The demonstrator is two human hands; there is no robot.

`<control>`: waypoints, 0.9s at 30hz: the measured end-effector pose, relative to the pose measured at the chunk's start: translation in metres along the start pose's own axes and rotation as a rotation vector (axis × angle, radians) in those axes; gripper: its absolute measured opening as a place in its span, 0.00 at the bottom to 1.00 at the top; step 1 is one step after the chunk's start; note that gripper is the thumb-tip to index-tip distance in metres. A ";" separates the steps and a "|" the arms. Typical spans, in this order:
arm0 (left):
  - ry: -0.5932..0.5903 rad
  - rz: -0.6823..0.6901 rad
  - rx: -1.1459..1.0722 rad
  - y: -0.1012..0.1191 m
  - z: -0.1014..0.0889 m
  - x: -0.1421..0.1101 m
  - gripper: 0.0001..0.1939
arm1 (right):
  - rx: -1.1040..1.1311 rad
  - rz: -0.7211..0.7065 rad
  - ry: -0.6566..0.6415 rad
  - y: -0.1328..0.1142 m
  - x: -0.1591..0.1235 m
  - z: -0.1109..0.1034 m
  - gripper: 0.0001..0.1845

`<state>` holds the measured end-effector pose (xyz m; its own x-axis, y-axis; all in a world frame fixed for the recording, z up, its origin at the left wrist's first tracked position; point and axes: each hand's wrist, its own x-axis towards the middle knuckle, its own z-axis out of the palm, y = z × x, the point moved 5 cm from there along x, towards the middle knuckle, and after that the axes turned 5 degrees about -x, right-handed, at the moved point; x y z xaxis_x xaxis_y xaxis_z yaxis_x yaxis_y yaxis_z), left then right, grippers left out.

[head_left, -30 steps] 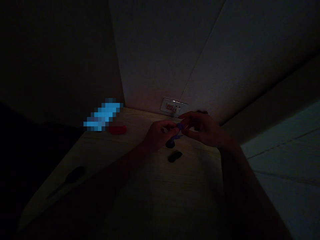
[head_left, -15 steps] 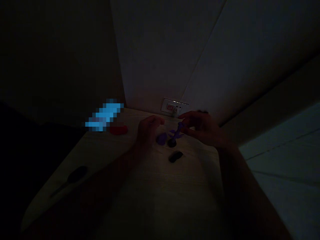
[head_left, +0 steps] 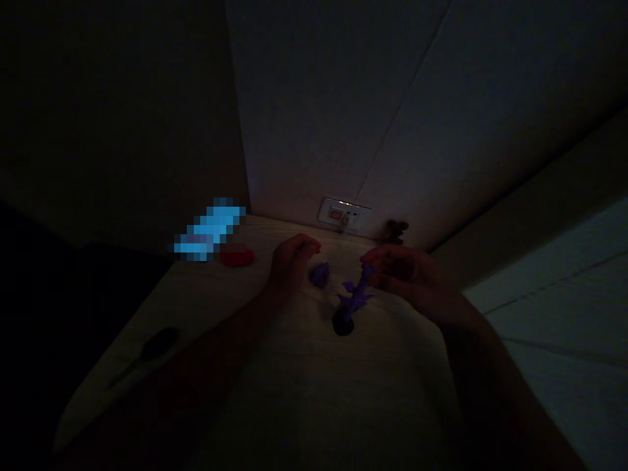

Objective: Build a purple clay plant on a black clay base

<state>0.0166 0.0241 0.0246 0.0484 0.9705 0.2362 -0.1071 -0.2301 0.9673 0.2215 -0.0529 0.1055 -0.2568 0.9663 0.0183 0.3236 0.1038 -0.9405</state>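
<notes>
In the dim light, my right hand (head_left: 409,276) pinches the upper end of a purple stem-like piece with pointed leaf-like parts (head_left: 357,298). The piece leans, and a dark round blob (head_left: 343,322) is at its lower end; whether the blob rests on the tabletop is too dark to tell. My left hand (head_left: 293,260) is to the left, loosely curved, with nothing visible in it. Just beside its fingers lies a purple lump with a pointed tip (head_left: 320,275).
The pale wooden tabletop (head_left: 294,347) meets the wall, which has a socket plate (head_left: 344,214). A red item (head_left: 237,257) lies by a glowing, pixelated screen (head_left: 210,229). A dark paddle-shaped object (head_left: 159,343) is front left; a small dark object (head_left: 395,231) stands behind my right hand.
My right hand has brought the purple piece and its dark end nearer to me. The separate black piece on the tabletop no longer shows. My left hand stays in nearly the same place.
</notes>
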 end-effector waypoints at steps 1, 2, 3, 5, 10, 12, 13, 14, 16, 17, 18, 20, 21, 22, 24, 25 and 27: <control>-0.004 0.000 -0.013 -0.001 0.000 0.000 0.09 | 0.013 0.022 -0.006 0.004 -0.006 0.002 0.16; -0.005 0.000 -0.029 -0.002 0.000 0.001 0.09 | 0.029 0.042 -0.015 0.008 -0.012 0.005 0.16; -0.005 -0.003 -0.043 -0.003 0.000 0.001 0.08 | 0.045 0.061 -0.025 0.013 -0.017 0.008 0.15; -0.011 -0.014 -0.057 -0.006 0.000 0.002 0.09 | 0.074 0.099 -0.051 0.024 -0.026 0.013 0.16; -0.029 -0.022 -0.036 -0.005 0.001 0.001 0.09 | 0.154 0.161 -0.098 0.047 -0.028 0.021 0.18; -0.032 -0.020 -0.021 -0.003 0.001 0.001 0.10 | 0.156 0.163 -0.082 0.053 -0.023 0.021 0.18; -0.032 -0.024 -0.015 -0.002 0.001 0.001 0.10 | 0.149 0.163 -0.074 0.055 -0.021 0.021 0.19; -0.030 -0.029 -0.010 -0.001 0.002 0.001 0.11 | 0.141 0.161 -0.069 0.057 -0.019 0.021 0.19; -0.026 -0.047 -0.002 -0.001 0.002 0.001 0.11 | 0.132 0.156 -0.072 0.061 -0.016 0.021 0.20; -0.027 -0.053 0.002 -0.001 0.002 0.001 0.12 | 0.126 0.151 -0.073 0.062 -0.015 0.021 0.20; -0.029 -0.053 0.004 -0.001 0.003 0.001 0.11 | 0.116 0.145 -0.072 0.063 -0.014 0.021 0.20; -0.029 -0.037 0.001 -0.001 0.003 0.002 0.11 | 0.087 0.138 -0.066 0.066 -0.013 0.020 0.21; -0.029 -0.030 -0.003 -0.002 0.003 0.002 0.10 | 0.070 0.137 -0.062 0.067 -0.012 0.019 0.21; -0.027 -0.024 -0.008 -0.002 0.003 0.002 0.10 | 0.053 0.136 -0.057 0.068 -0.012 0.019 0.21; -0.023 -0.022 -0.016 -0.003 0.002 0.002 0.09 | 0.028 0.139 -0.054 0.069 -0.010 0.019 0.21; -0.022 -0.023 -0.018 -0.004 0.002 0.002 0.09 | 0.019 0.139 -0.055 0.069 -0.010 0.020 0.22; -0.021 -0.024 -0.024 -0.004 0.002 0.001 0.09 | 0.004 0.139 -0.055 0.069 -0.008 0.021 0.23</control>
<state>0.0196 0.0261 0.0213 0.0719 0.9739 0.2153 -0.1296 -0.2049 0.9702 0.2269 -0.0587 0.0335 -0.2589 0.9570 -0.1310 0.3555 -0.0317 -0.9341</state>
